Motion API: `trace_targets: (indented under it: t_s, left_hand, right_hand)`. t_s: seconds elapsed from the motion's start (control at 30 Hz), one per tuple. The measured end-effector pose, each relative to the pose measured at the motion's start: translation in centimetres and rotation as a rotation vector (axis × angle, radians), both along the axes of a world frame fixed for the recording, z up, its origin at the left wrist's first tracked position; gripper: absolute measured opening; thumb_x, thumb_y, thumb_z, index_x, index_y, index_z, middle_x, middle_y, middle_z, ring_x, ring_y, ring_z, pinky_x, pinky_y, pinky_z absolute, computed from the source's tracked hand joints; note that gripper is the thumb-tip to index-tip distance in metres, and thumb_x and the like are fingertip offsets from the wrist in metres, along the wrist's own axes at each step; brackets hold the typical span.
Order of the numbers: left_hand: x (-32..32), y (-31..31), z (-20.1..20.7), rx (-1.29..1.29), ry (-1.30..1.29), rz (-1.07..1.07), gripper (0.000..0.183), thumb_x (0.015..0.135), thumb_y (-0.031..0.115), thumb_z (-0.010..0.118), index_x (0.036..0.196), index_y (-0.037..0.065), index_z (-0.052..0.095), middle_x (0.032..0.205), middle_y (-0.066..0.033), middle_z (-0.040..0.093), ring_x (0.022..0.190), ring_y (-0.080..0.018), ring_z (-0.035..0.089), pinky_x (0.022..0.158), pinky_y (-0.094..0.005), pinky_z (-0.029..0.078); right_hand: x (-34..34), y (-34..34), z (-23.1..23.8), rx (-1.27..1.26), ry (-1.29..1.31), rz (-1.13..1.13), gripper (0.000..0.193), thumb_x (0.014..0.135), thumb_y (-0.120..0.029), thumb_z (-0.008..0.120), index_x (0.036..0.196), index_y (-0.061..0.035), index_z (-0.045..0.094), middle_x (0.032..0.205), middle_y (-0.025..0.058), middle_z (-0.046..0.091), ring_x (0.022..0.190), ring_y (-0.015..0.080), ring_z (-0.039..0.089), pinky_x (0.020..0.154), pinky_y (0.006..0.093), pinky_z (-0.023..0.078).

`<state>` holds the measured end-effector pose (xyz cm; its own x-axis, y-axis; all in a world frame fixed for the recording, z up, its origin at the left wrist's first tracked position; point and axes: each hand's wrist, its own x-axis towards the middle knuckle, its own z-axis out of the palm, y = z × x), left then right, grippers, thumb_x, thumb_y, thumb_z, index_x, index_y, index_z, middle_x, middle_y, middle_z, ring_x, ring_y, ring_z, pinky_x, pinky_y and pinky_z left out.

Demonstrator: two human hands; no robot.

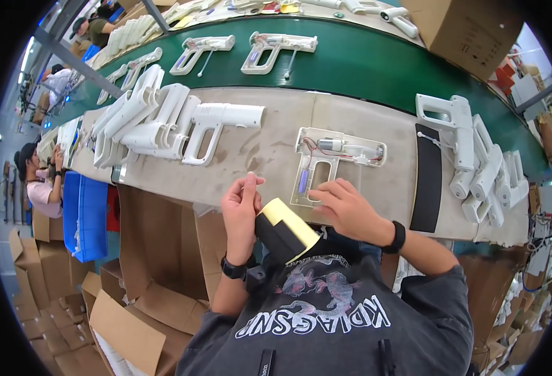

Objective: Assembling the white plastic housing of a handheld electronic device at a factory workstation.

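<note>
Head view: left hand [241, 210] raised upright off the bench edge, wrist bent, fingers pinched together at the tip on something too small to make out; black watch on that wrist. Black foam block with a pale yellow backing sheet [283, 229] leans tilted against the left palm and the person's chest, yellow face up; whether the hand grips it or it only rests there, cannot tell. Right hand [345, 210] reaches forward, palm down, fingers spread and flat on the lower handle part of the open white gun-shaped housing half [338, 160], pressing rather than clasping it; black band on that wrist. Housing half lies flat on the beige bench [276, 122] straight ahead of the person, inside showing a small motor, red wires and a bluish tube in the grip.

Around: pile of closed white housing shells [163, 122] to the left on the bench, well apart from the hands. Black foam strip [427, 178] lies flat just right of the right hand. Stack of assembled white housings [476, 156] further right. Green conveyor belt [363, 62] behind the bench carries more open housing halves [279, 50]. Cardboard box [470, 28] top right. Blue bin [84, 216] and flattened cartons [144, 313] below left. Nothing blocks the hands
</note>
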<state>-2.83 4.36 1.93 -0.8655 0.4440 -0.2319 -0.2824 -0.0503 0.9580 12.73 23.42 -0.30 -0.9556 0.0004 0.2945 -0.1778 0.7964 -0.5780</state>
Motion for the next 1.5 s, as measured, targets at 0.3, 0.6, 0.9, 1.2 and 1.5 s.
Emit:
trace_targets:
  t_s: [0.3,0.6,0.9,1.2,1.5]
  left_hand:
    - [2.0,1.0,-0.6,0.099,0.138,-0.119,0.027,0.108,0.025,0.057,0.111,0.0,0.065,0.077,0.0036,0.058,0.064,-0.0025,0.049,0.057,-0.0214,0.041]
    - [1.9,-2.0,-0.6,-0.101,0.007,-0.433,0.035,0.094,0.017,0.076,0.12,-0.005,0.067,0.105,-0.0078,0.075,0.091,-0.0103,0.069,0.08,-0.0263,0.057]
    - [2.2,-3.0,-0.6,-0.011,0.082,-0.524,0.038,0.095,0.008,0.073,0.128,-0.004,0.059,0.116,-0.0082,0.07,0.105,-0.0114,0.065,0.09,-0.0278,0.052]
    - [0.5,-5.0,-0.5,-0.162,0.32,-0.837,0.038,0.09,0.016,0.078,0.117,-0.004,0.059,0.103,-0.0201,0.071,0.098,-0.0346,0.07,0.087,-0.0367,0.053]
    - [0.3,-5.6,-1.0,-0.103,0.196,-0.771,0.041,0.093,0.006,0.073,0.129,-0.003,0.056,0.111,-0.013,0.071,0.1,-0.0205,0.067,0.091,-0.0306,0.051]
  right_hand:
    - [-0.6,-0.9,4.0,-1.363,-0.411,0.01,0.066,0.094,-0.011,0.074,0.151,-0.0014,0.041,0.134,0.0097,0.061,0.124,0.0156,0.059,0.105,0.0321,0.047]
    - [-2.1,0.1,2.1,-0.038,0.229,-0.246,0.047,0.087,-0.008,0.08,0.131,-0.007,0.066,0.125,0.0095,0.062,0.108,0.0263,0.062,0.093,0.0348,0.05]
    - [-1.6,0.7,1.8,-0.83,-0.33,-0.073,0.025,0.095,-0.007,0.072,0.119,-0.0021,0.074,0.112,0.007,0.066,0.096,0.0163,0.064,0.085,0.0298,0.051]
    - [-2.0,2.2,2.4,-1.222,-0.78,0.14,0.033,0.09,-0.008,0.078,0.122,0.0022,0.072,0.113,0.0045,0.066,0.096,0.0094,0.061,0.087,0.0254,0.05]
    - [-5.0,6.9,2.0,-0.543,-0.296,-0.277,0.026,0.084,-0.01,0.082,0.108,-0.0025,0.076,0.102,0.0031,0.069,0.09,0.0123,0.061,0.08,0.0273,0.05]
